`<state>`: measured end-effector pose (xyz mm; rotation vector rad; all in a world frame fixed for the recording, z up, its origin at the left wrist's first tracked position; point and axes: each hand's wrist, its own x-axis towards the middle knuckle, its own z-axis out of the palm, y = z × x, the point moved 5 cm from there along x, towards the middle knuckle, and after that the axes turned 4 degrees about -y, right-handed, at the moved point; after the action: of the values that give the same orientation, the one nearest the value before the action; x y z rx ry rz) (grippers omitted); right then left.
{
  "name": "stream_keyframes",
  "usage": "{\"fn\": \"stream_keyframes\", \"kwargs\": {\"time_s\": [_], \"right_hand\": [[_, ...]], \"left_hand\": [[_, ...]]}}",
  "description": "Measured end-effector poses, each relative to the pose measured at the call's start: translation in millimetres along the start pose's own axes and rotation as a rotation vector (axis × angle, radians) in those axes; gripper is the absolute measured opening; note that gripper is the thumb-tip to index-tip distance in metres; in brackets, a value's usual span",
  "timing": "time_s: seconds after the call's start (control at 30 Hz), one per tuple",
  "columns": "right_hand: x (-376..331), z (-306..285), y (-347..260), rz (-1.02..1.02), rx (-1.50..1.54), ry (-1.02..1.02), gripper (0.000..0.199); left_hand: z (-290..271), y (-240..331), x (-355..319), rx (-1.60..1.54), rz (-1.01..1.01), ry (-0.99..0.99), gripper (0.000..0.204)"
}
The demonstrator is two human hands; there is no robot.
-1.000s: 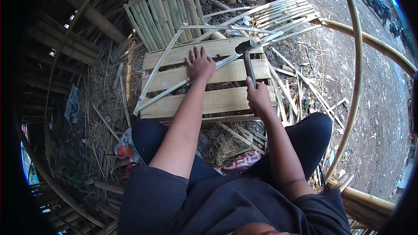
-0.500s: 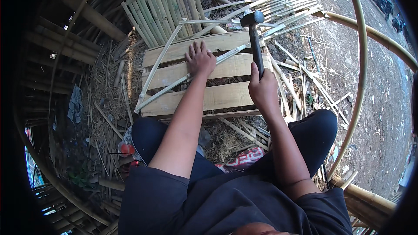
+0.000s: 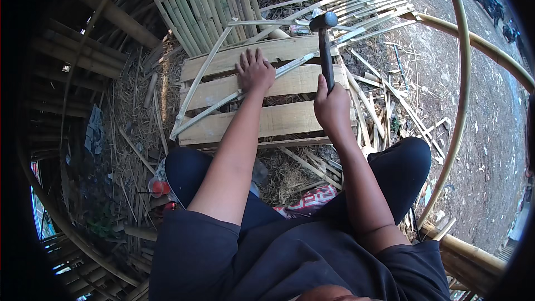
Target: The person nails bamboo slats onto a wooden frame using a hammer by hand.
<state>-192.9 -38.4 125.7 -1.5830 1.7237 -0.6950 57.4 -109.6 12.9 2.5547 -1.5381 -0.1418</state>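
Observation:
My right hand (image 3: 333, 107) is wrapped round the dark handle of a hammer (image 3: 327, 54). Its metal head points away from me, above the right end of a low slatted wooden platform (image 3: 278, 121). My left hand (image 3: 256, 71) lies palm down on the platform's slats, fingers stretched out. Beside that palm runs a long split-bamboo strip (image 3: 214, 106), part of a frame of thin strips lying across the platform. The frame's far right end carries several close-set bamboo slats (image 3: 368, 4). Whether my left palm presses on the strip is hidden.
A finished-looking bamboo slat panel (image 3: 209, 11) leans at the back left. Loose bamboo offcuts (image 3: 415, 108) litter the ground to the right. Bent bamboo poles (image 3: 463, 78) stand along the right side. A red-and-white bag (image 3: 315, 200) lies between my legs, and a red cup (image 3: 160, 188) sits by my left knee.
The hammer and my right hand have shifted very slightly left, along with a small shift of the whole view. My left hand keeps its place on the slats.

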Motion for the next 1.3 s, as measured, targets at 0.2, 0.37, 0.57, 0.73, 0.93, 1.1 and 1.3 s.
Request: {"fn": "stream_keyframes", "kwargs": {"time_s": [0.2,0.37,0.57,0.73,0.93,1.1,1.3], "right_hand": [[14.3,1.8,26.6,0.331,0.335,-0.386,0.054],[13.5,-31.8,2.0,0.223,0.350,-0.184,0.052],[16.6,26.0,23.1,0.214,0.056,-0.364,0.059],[12.5,-23.9,9.1,0.179,0.163,-0.243,0.058],[20.0,13.1,22.4,0.125,0.061,-0.110,0.058],[10.2,17.4,15.0,0.083,-0.046,-0.302,0.059],[-3.2,-31.8,-21.0,0.051,0.116,-0.080,0.060]], "left_hand": [[3.4,-12.7,-0.1,-0.034,-0.025,-0.007,0.058],[-0.8,-7.5,-0.2,0.008,-0.022,-0.008,0.058],[4.9,-9.0,1.7,-0.009,-0.011,-0.004,0.058],[7.4,-15.3,2.2,-0.016,-0.039,-0.025,0.059],[7.5,-0.6,4.1,-0.062,-0.006,0.004,0.059],[10.2,-19.1,5.4,-0.070,-0.022,0.005,0.060],[2.8,-9.7,2.8,-0.052,-0.026,0.002,0.059]]}}
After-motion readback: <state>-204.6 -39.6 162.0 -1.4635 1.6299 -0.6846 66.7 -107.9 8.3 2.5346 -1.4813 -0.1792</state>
